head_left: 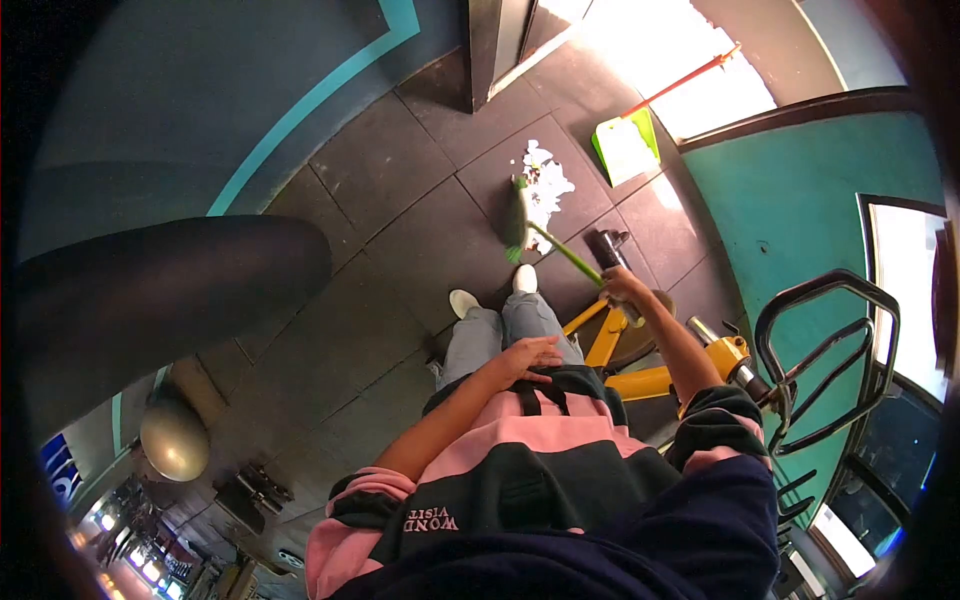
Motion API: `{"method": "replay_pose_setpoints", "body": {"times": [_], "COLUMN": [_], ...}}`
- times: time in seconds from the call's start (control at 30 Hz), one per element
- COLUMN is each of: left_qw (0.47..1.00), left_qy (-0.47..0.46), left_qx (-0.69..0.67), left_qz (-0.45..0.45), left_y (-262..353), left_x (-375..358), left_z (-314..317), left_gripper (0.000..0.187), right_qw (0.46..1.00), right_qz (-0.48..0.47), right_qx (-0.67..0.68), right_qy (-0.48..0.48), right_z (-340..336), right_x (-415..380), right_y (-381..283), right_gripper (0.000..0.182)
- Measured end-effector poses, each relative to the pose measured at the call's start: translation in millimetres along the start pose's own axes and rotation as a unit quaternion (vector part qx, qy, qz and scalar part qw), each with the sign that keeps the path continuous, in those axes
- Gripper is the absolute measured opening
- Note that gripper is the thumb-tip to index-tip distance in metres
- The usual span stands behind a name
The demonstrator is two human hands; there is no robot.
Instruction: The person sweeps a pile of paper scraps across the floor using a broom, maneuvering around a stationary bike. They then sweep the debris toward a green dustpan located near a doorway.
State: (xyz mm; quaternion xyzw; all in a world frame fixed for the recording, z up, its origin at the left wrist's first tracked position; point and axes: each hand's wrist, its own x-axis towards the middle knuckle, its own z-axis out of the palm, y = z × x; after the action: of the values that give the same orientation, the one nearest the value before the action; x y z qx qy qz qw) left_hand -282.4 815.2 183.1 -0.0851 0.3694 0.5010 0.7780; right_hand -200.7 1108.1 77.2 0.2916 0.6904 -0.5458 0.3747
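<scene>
My right hand [625, 287] is closed around the green handle [567, 253] of a broom. The broom head [520, 218], with green bristles, rests on the dark floor tiles just ahead of my shoes. Touching its far side is a pile of torn white scraps [545, 185], with a few loose bits around it. My left hand [530, 360] lies against the front of my sweatshirt, its fingers stretched out and nothing visible in them. Beyond the pile, to the right, a green dustpan [628, 148] with a long red handle sits on the floor.
A yellow-framed exercise bike [640, 385] with black handlebars [828, 360] stands close on my right. A large dark padded shape [180, 280] juts in from the left. A silver ball [174, 440] lies behind left. Ahead are a dark post [482, 55] and a bright doorway.
</scene>
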Motion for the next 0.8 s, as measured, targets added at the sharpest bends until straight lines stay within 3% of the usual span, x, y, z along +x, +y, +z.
{"method": "replay_pose_setpoints", "body": {"times": [0.03, 0.17, 0.27, 0.33, 0.4, 0.53, 0.73, 0.8], "left_qw": [1.0, 1.0, 1.0, 0.999, 0.999, 0.999, 1.0, 1.0], "left_qy": [-0.012, -0.016, 0.0, 0.003, 0.002, -0.012, -0.007, -0.001], "left_qx": [0.002, 0.014, 0.027, 0.029, 0.015, 0.02, 0.006, 0.0], "left_qz": [0.01, 0.013, 0.015, 0.026, 0.04, 0.03, -0.003, -0.005], "left_y": [-4.7, -11.6, -4.0, -0.1, -0.3, 3.1, 6.7, 4.4], "left_x": [-1.1, -2.1, -3.9, -2.9, 4.8, 26.0, 48.3, 53.0], "left_z": [-3.8, -5.5, 4.0, 10.2, 16.6, 36.3, 58.3, 61.6], "left_gripper": [0.053, 0.053, 0.054, 0.056, 0.057, 0.06, 0.062, 0.06], "right_qw": [0.993, 0.989, 0.985, 0.992, 0.989, 0.986, 0.993, 0.996], "right_qz": [0.09, 0.071, 0.048, 0.033, -0.022, 0.013, 0.042, 0.079], "right_qx": [0.0, -0.007, -0.043, -0.04, 0.101, 0.154, 0.104, 0.033], "right_qy": [0.08, 0.133, 0.161, 0.118, 0.104, 0.055, -0.019, -0.019], "right_z": [-0.6, 1.1, 14.4, 20.3, 30.7, 36.0, 14.5, -4.2], "right_x": [-4.0, -25.9, -44.1, -55.3, -90.0, -124.1, -102.6, -91.7], "right_y": [-9.6, -37.0, -41.8, -26.4, -34.3, -31.7, -8.8, -3.8], "right_gripper": [0.019, 0.035, 0.034, 0.042, 0.044, 0.044, 0.041, 0.041]}}
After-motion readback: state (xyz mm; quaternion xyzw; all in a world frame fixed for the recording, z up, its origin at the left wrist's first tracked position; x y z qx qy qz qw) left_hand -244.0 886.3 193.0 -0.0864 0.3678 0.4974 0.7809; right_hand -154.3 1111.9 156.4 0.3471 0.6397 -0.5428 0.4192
